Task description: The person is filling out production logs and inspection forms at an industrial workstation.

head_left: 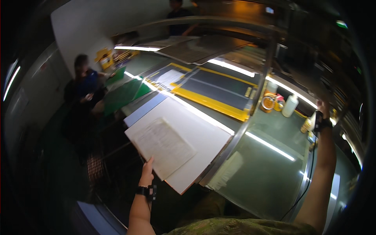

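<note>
My left hand (147,174) grips the near left edge of a worn, greyish-white rectangular sheet (166,147), thumb on top and the other fingers out of sight beneath. The sheet lies tilted over a larger white board (203,135), which rests on the worktable. Out at the far right, my right hand (322,109) is raised beside a dark overhead structure (301,66). Its fingers are small and blurred there, so whether they hold the structure is unclear. Both wrists wear black bands.
Beyond the white board lies a dark printing screen (219,90) with a yellow border. Bottles, including a pale one (290,105), and a roll of tape (268,102) stand on the glass-topped table (266,172). At the left, a person (84,84) sits by green sheets (127,93).
</note>
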The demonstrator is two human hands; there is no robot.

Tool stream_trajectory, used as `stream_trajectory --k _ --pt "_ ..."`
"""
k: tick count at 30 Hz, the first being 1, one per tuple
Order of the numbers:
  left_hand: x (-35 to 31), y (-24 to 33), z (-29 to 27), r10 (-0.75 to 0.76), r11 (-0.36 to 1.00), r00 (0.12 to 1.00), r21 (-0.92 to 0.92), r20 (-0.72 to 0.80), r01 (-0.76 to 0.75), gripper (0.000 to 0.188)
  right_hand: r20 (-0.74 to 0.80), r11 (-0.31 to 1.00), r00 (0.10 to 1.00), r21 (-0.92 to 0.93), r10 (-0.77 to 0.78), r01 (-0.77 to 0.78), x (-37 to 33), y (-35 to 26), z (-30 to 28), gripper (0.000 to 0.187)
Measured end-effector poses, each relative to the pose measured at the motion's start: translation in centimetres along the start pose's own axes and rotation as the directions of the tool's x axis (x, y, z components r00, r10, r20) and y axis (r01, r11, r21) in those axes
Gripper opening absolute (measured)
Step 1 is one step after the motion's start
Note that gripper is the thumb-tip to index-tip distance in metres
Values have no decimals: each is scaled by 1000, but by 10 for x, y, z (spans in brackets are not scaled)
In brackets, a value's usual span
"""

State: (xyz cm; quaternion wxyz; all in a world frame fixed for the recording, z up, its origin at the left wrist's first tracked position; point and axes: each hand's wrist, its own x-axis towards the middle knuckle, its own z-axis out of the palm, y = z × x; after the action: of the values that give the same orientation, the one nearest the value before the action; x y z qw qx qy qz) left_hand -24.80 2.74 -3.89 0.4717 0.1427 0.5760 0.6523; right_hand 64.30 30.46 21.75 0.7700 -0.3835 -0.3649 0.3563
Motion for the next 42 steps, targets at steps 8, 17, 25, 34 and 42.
stream_trajectory --k 8,17,25,34,42 --pt "2 -3 7 -89 990 994 -112 -59 82 49 43 991 995 -94 95 -90 51 35 -37 42" --pt "-2 7 19 -126 961 992 -250 -20 117 51 47 977 994 -191 102 -92 49 42 -70 48" --pt "-9 10 28 75 988 979 -118 -190 -98 45 -131 883 955 -365 266 -296 -77 68 -44 56" --pt "-8 2 35 317 948 920 65 -232 -310 60 -220 786 886 -409 408 -463 -210 58 -44 49" --pt "20 13 38 340 939 918 128 -206 -320 57 -143 813 883 -348 446 -467 -259 55 -20 37"
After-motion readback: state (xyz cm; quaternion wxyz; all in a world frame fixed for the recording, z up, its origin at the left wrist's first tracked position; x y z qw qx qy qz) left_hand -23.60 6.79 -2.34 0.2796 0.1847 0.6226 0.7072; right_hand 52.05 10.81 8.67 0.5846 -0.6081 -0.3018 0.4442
